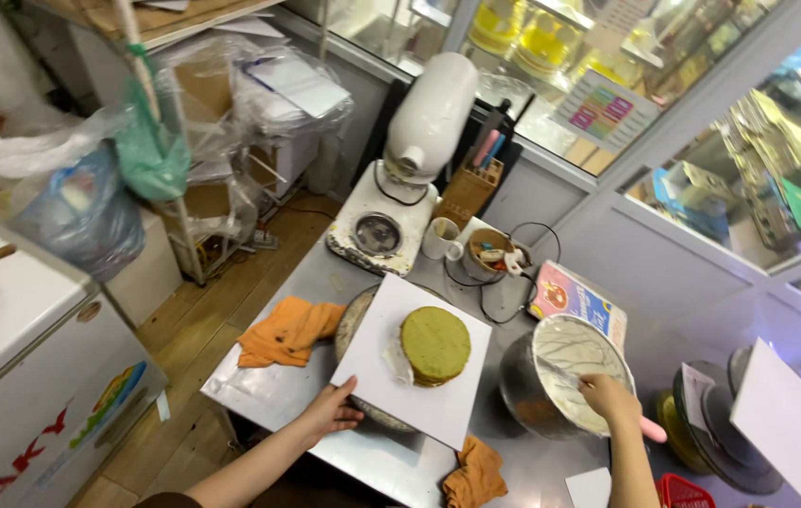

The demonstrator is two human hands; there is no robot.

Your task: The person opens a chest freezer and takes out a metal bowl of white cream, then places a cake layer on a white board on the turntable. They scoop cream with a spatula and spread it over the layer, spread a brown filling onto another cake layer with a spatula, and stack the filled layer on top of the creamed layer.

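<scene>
Two bare hands are working low in the frame. The left hand (333, 406) is sitting at the lower middle, fingers spread a little, thumb on top, pinching the near corner of a white square board (391, 353). A round green cake (435, 345) is sitting on that board, a bit right of its middle. The board is resting on a round turntable (353, 325) that is peeking out underneath. The arm is reaching up from the bottom edge, slanting to the right.

The right hand (609, 397) is at the lower right, closed around a pink-handled spatula (650, 429). The blade end is lying inside a shiny metal bowl (524, 381) smeared with white cream. The bowl is tilting toward the cake, just beside the board. This arm is coming straight up from the bottom edge.

An orange cloth (289, 331) is lying left of the board, and another orange cloth (475, 475) is bunched near the bottom edge. Everything is sitting on a steel table (273, 390).

Behind the bowl, a flat box (577, 303) with a pink, yellow and blue front is lying on the table. Farther up, a white stand mixer (424, 127) is standing by a white cup (440, 238). At the upper right, a card with small coloured squares (604, 111) is hanging in the window. At the lower left, a white freezer (38, 376) with red letters and a colourful sticker is standing on the wooden floor.
</scene>
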